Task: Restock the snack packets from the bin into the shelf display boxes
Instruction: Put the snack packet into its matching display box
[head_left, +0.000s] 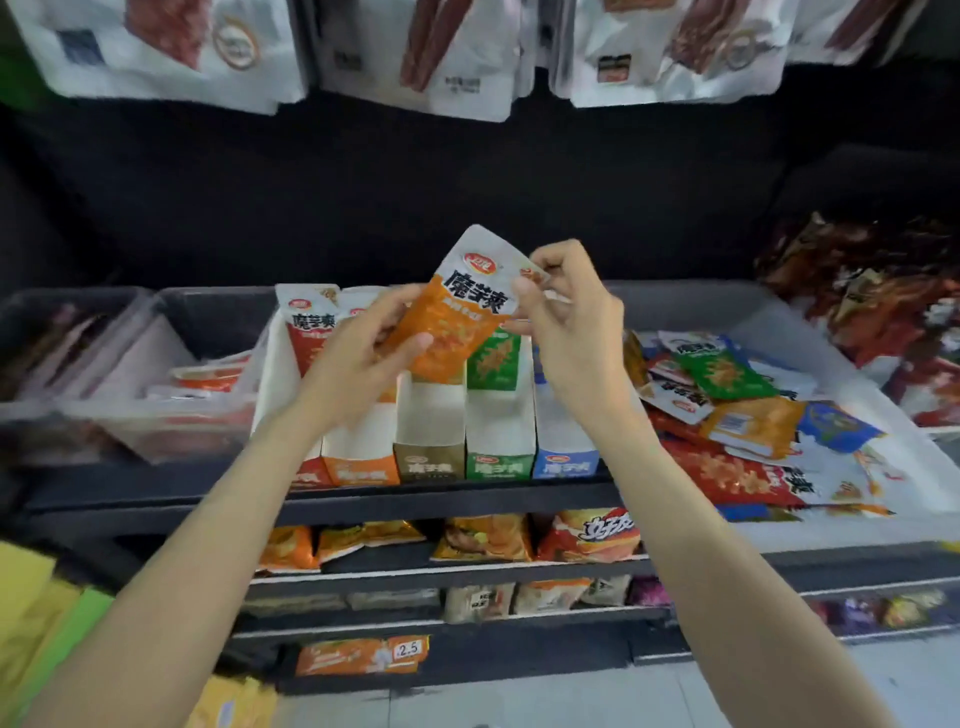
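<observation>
An orange and white snack packet (462, 312) is held up above a row of narrow display boxes. My left hand (363, 353) grips its lower left side, thumb on the front. My right hand (566, 312) pinches its top right corner. Below stand the red display box (291, 395), orange display box (358, 457), brown display box (428, 431), green display box (498, 431) and blue display box (563, 441). The red box holds upright packets and the green box holds a green packet (493, 364). To the right, the bin (769, 322) holds several loose mixed packets (727, 395).
Clear plastic trays (130, 395) with other packets sit to the left. White bags (457, 57) hang overhead. Dark red bags (872, 291) are piled at the far right. Lower shelves (467, 571) carry chip bags and a price tag reading 2.5.
</observation>
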